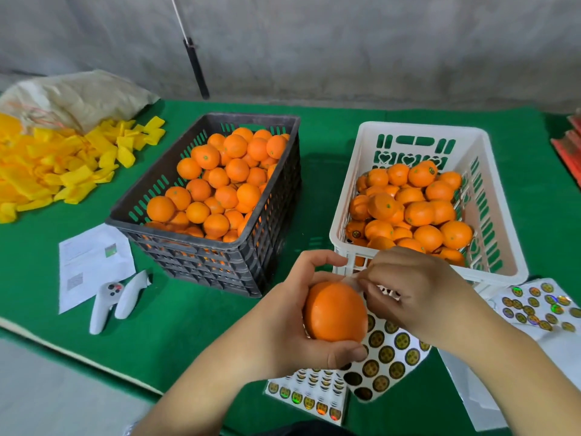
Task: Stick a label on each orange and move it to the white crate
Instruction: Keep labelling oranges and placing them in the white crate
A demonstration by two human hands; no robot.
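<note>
My left hand (pixel 290 322) grips an orange (pixel 334 313) in front of the white crate (pixel 345 196). At the orange's top my right hand (pixel 412 291) has its fingertips pinched together; whether a label sits between them I cannot tell. Under the orange lies a curled label sheet (pixel 388 357) with round gold-and-black stickers. The white crate holds many oranges, some showing labels. To its left stands a black crate (pixel 226 253) heaped with oranges.
More sticker sheets lie at the front (pixel 309 398) and at the right (pixel 540 306). Two white controllers (pixel 116 298) and a printed paper (pixel 91 262) lie left of the black crate. Yellow wrappers (pixel 63 168) and a sack (pixel 78 96) fill the far left.
</note>
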